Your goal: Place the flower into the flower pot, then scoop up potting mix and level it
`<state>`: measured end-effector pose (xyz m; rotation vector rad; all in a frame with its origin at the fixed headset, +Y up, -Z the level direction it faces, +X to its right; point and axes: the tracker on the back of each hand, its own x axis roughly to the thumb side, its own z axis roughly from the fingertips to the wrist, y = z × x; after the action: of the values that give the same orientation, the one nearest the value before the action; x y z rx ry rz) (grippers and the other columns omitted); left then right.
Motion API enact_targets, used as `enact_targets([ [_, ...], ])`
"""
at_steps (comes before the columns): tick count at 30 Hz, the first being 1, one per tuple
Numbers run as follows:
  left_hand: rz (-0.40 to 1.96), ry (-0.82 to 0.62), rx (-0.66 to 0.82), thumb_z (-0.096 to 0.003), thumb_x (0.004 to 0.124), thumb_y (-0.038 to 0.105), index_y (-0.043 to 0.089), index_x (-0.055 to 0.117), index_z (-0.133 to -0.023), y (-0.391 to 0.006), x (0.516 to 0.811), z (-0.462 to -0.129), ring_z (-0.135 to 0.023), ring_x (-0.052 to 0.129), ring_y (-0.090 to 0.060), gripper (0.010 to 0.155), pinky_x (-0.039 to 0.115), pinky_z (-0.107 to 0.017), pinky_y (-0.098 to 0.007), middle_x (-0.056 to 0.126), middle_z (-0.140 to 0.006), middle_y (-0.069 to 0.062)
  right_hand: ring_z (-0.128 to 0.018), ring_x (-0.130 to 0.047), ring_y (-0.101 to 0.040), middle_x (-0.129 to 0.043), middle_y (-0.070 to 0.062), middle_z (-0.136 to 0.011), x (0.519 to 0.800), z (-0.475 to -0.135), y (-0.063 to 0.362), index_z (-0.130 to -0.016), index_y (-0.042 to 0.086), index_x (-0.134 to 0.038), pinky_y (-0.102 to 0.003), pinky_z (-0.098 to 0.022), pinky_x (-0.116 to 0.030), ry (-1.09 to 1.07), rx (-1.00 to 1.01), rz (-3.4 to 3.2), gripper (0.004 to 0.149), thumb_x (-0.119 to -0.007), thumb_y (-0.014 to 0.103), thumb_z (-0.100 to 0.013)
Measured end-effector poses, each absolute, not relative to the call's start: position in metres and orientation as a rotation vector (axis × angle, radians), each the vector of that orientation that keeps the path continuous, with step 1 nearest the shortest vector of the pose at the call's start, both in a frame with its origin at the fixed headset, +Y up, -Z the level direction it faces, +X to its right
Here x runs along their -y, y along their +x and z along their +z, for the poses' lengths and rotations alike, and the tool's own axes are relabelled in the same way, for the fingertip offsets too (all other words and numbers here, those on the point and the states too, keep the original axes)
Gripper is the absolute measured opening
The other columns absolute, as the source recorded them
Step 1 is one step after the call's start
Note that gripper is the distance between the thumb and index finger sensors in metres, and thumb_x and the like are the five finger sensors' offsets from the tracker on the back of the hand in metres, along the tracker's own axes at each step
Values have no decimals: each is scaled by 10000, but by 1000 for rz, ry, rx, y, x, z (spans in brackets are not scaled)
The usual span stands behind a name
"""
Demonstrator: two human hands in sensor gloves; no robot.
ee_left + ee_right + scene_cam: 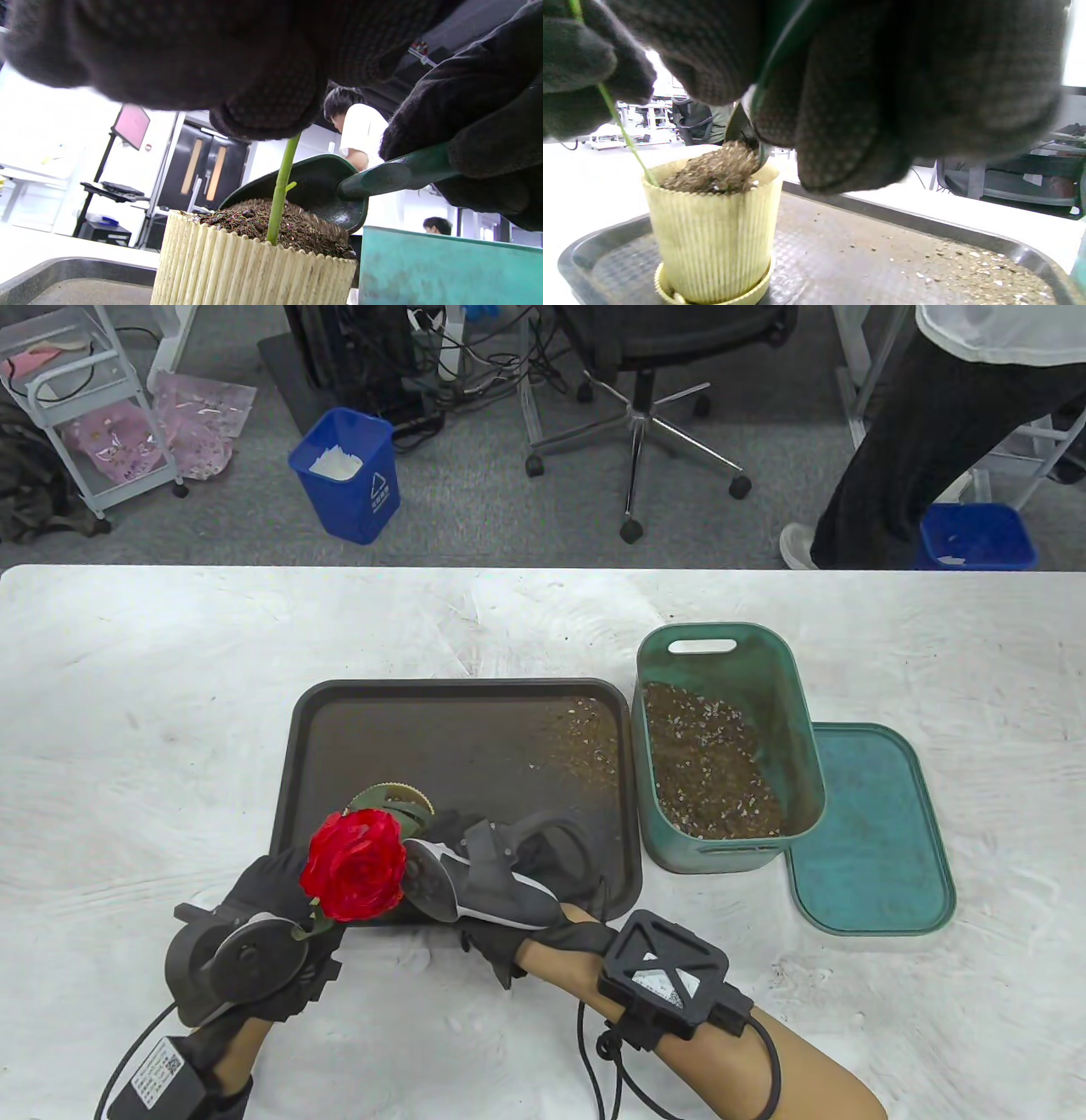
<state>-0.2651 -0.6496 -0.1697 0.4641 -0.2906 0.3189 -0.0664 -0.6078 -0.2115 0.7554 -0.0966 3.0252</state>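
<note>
Hands work at the pot on the tray, lower middle of the table view.

Left hand, at lower left, pinches the green stem of the red flower, which stands upright in the soil of the ribbed yellow pot; the bloom hides most of the pot from above. Right hand, just right of the bloom, curls round the handle of a green trowel, whose blade touches the heaped potting mix in the pot. The pot sits in its saucer at the near left of the dark tray, with spilled mix at the tray's far right. Farther right stands a green bin holding mix, its lid flat on the desk beside it.
</note>
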Motion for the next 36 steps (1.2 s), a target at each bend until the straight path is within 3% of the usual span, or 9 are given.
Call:
enact_targets([
  [8, 322, 464, 291, -400, 795, 464, 199, 941, -724, -265, 650, -170, -130, 1026, -150, 444, 923, -249, -383, 1040, -466, -7, -257, -1080, -273, -1008, -97, -553, 573, -215, -22, -829, 85, -779, -437, -143, -953, 627, 270, 3036, 521, -823, 340, -377],
  [15, 318, 466, 294, -401, 794, 464, 200, 941, -723, -264, 650, -169, -129, 1026, -150, 442, 923, -250, -383, 1039, -466, -8, -258, -1075, -281, -1008, -102, -551, 511, -251, 69, -829, 85, -784, -445, -147, -947, 132, 466, 3048, 516, -824, 336, -379],
  [19, 315, 467, 294, -401, 793, 465, 202, 940, -724, -264, 650, -169, -130, 1026, -149, 441, 923, -250, -382, 1039, -467, -7, -244, -1071, -281, -1009, -109, -543, 498, -273, 122, -828, 81, -789, -443, -138, -941, -173, 402, 3010, 513, -823, 338, -385],
  [22, 314, 469, 296, -401, 793, 464, 202, 941, -722, -263, 650, -169, -129, 1026, -149, 441, 923, -249, -382, 1039, -466, -7, -231, -1068, -279, -1010, -114, -537, 506, -291, 151, -827, 74, -792, -439, -129, -938, -351, 258, 2967, 511, -823, 336, -390],
  [27, 320, 470, 293, -400, 794, 464, 201, 941, -723, -263, 651, -169, -129, 1026, -149, 441, 923, -250, -383, 1039, -466, -8, -197, -1071, -261, -1017, -116, -514, 549, -329, 177, -821, 64, -802, -417, -98, -941, -593, -119, 2991, 509, -818, 347, -397],
  [32, 345, 464, 276, -401, 792, 464, 201, 939, -723, -266, 652, -170, -129, 1025, -149, 440, 923, -250, -383, 1039, -465, -10, -135, -1068, -224, -1021, -111, -486, 595, -367, 182, -815, 52, -802, -378, -46, -939, -760, -437, 3031, 511, -811, 358, -406],
  [36, 348, 463, 270, -402, 792, 464, 201, 940, -723, -267, 652, -171, -129, 1026, -149, 441, 923, -249, -383, 1039, -466, -6, -122, -1068, -215, -1023, -109, -477, 618, -386, 176, -811, 49, -805, -367, -31, -940, -856, -521, 3107, 510, -808, 360, -407],
])
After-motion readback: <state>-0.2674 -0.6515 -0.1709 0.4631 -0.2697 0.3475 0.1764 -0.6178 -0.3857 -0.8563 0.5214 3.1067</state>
